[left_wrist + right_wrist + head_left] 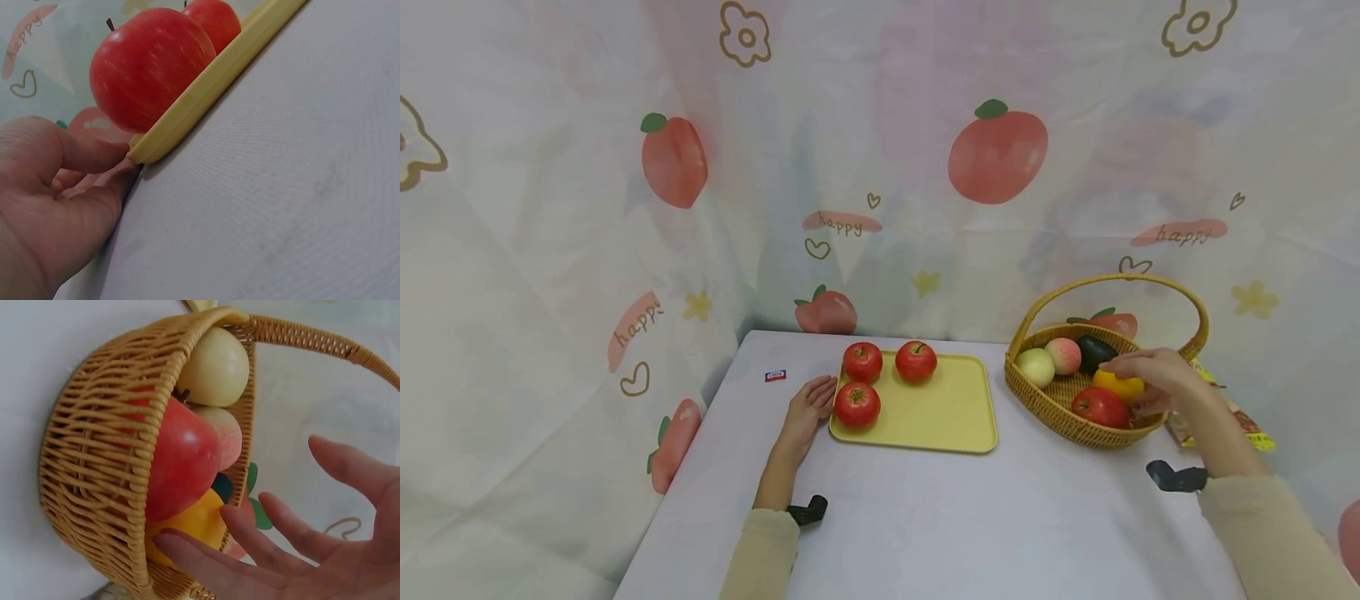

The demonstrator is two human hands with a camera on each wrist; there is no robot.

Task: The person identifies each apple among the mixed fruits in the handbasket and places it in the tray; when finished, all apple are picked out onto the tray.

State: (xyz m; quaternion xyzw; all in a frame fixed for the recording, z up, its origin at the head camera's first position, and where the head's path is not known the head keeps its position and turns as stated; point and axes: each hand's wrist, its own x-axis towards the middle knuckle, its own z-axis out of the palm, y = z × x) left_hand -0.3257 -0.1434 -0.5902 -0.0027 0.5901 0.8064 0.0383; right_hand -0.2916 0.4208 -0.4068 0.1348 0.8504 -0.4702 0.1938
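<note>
My left hand is at the left edge of a yellow tray; in the left wrist view its thumb and fingertips pinch the tray's corner rim. Three red apples stand on the tray: a front apple, one behind it and one to the right. Over the right side of a wicker basket is my right hand, fingers spread and nothing held. Its fingertips are close by a yellow fruit, beside a red apple.
Also in the basket are a pale round fruit, a peach and a dark green fruit. The basket's tall handle arches above. Behind my right wrist lies a colourful packet. A small label is left of the tray.
</note>
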